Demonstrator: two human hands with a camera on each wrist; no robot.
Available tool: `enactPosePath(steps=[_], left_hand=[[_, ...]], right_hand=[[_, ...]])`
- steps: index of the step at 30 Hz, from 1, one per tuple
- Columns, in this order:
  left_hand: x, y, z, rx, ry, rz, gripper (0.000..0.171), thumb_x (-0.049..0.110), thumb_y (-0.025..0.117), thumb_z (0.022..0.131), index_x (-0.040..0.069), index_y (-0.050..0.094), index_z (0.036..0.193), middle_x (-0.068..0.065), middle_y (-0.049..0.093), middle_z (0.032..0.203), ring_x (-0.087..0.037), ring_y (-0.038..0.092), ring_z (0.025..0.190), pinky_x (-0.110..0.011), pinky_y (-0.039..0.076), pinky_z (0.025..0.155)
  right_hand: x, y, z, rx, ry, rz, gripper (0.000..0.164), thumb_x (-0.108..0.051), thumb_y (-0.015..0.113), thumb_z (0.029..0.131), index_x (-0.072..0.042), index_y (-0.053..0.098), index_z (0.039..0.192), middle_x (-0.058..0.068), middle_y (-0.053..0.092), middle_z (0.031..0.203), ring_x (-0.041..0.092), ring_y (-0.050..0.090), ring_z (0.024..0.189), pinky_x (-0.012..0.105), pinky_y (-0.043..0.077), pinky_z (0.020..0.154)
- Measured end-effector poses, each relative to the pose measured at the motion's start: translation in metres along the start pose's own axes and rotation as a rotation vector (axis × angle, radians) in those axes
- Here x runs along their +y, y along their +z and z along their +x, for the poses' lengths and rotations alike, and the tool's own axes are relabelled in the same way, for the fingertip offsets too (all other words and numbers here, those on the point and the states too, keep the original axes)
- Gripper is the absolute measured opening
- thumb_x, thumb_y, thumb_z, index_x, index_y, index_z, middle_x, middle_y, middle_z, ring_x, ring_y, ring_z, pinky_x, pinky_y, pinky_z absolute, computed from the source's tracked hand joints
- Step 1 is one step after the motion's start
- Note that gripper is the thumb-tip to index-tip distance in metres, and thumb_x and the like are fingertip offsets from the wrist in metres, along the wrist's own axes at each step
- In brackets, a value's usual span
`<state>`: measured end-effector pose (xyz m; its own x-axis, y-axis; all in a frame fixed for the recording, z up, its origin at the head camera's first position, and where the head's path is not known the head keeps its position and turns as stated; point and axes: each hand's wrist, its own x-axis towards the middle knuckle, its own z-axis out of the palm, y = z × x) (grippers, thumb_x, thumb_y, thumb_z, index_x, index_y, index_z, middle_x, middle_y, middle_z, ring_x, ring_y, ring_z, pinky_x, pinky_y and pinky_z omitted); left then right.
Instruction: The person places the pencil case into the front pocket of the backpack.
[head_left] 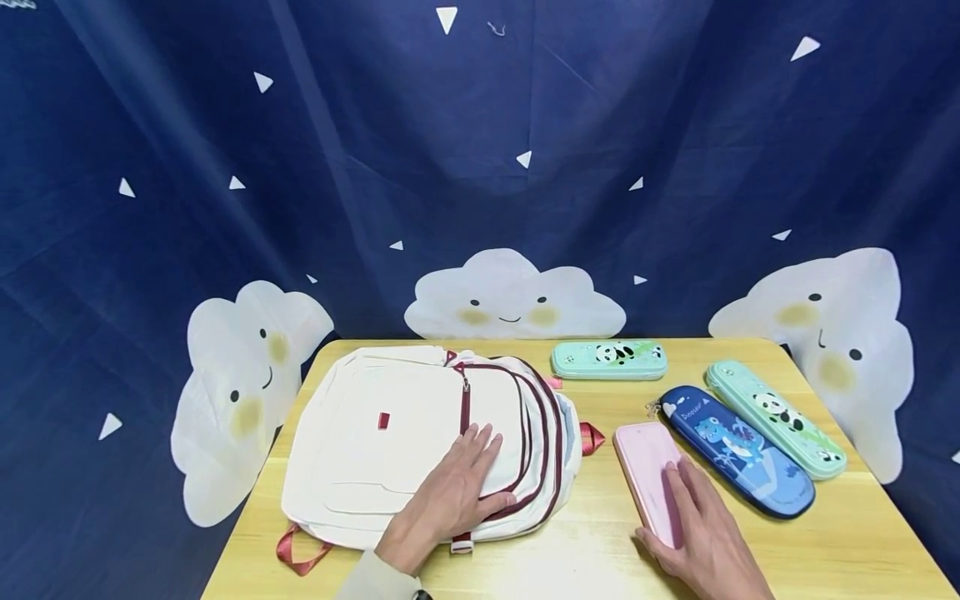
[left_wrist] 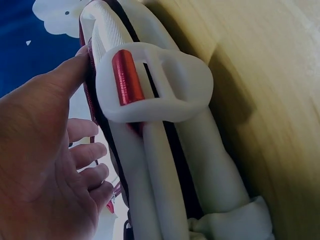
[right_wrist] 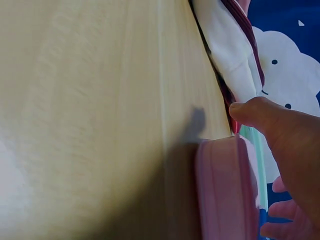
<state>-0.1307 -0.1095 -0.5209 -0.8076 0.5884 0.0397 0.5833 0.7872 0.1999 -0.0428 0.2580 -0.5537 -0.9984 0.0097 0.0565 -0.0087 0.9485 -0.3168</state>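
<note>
A white backpack [head_left: 337, 442] with dark red zips lies flat on the table. My left hand [head_left: 453, 492] rests on its front pocket, fingers spread and thumb extended. Up close in the left wrist view, the backpack's side shows a white plastic buckle [left_wrist: 185, 80], and the thumb touches the bag's edge. To the right lies a pink pencil case [head_left: 647, 454]. Over its near right part is my right hand [head_left: 705, 533], its fingers loosely extended. The right wrist view has the thumb apart from the case; whether the fingertips touch its top I cannot tell.
Beyond the right hand lie a blue dinosaur pencil case [head_left: 738, 454] and a mint panda pencil case [head_left: 780, 412], side by side. Another mint panda case [head_left: 577, 360] lies at the table's back edge. A dark blue curtain [head_left: 480, 108] with clouds hangs behind the wooden table [head_left: 540, 567].
</note>
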Motion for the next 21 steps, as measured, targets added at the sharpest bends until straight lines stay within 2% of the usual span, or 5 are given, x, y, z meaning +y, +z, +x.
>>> enactPosePath(steps=[8,17,21], left_hand=[[-0.0012,0.0026,-0.001,0.016,0.03,0.03,0.067,0.055,0.058,0.109,0.008,0.06,0.156,-0.022,0.046,0.17,-0.04,0.041,0.16,-0.049,0.041,0.135],[0.0013,0.0057,-0.0051,0.004,0.055,0.059,0.06,0.048,0.051,0.114,0.007,0.059,0.157,-0.016,0.053,0.166,-0.037,0.048,0.157,-0.045,0.043,0.133],[0.0052,0.0074,-0.0064,0.013,0.074,0.1,0.056,0.042,0.052,0.115,0.004,0.059,0.155,-0.013,0.058,0.162,-0.034,0.053,0.153,-0.042,0.046,0.131]], right_hand=[[0.0054,0.0075,-0.0045,0.018,0.028,0.008,0.12,-0.07,0.085,0.081,0.005,0.039,0.164,0.036,0.032,0.165,0.059,0.043,0.143,0.08,0.047,0.114],[0.006,0.0079,-0.0023,-0.106,0.159,0.005,0.131,-0.08,0.078,0.081,0.007,0.03,0.167,0.043,0.022,0.167,0.067,0.04,0.143,0.081,0.048,0.112],[0.0078,0.0108,-0.0066,-0.081,0.169,0.024,0.129,-0.076,0.081,0.081,0.007,0.028,0.166,0.042,0.024,0.166,0.065,0.042,0.141,0.08,0.05,0.11]])
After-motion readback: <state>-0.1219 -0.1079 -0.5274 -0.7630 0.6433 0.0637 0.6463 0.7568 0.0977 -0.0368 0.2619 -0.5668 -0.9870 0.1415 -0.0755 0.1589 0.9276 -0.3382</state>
